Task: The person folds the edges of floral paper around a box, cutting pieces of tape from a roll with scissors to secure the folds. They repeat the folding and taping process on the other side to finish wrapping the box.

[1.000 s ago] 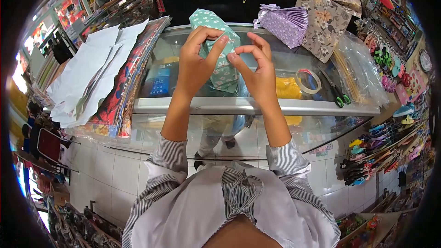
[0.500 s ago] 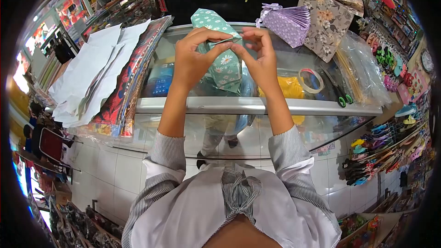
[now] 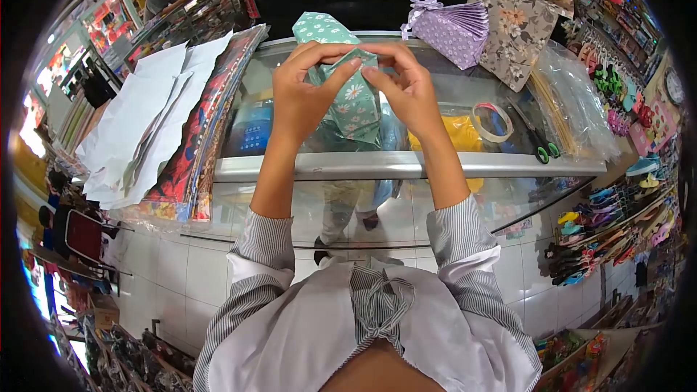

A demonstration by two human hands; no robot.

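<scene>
A green gift package (image 3: 353, 105) wrapped in daisy-print paper stands on the glass counter (image 3: 406, 165). My left hand (image 3: 305, 94) grips its left side, thumb and fingers pinching a paper flap at the top. My right hand (image 3: 406, 91) holds the right side, fingertips meeting the left ones on the same fold. Both hands hide the middle of the package; its upper end pokes out behind them.
Stacked wrapping paper sheets (image 3: 156, 120) lie at the counter's left. A purple pleated gift bag (image 3: 451, 33) and a grey floral bag (image 3: 519, 18) stand at the back right. A tape roll (image 3: 492, 122) and scissors (image 3: 541, 145) lie to the right, beside plastic sleeves (image 3: 573, 105).
My right hand has come down from above onto the package's top fold, and both hands now pinch it together. The package sits slightly lower and closer.
</scene>
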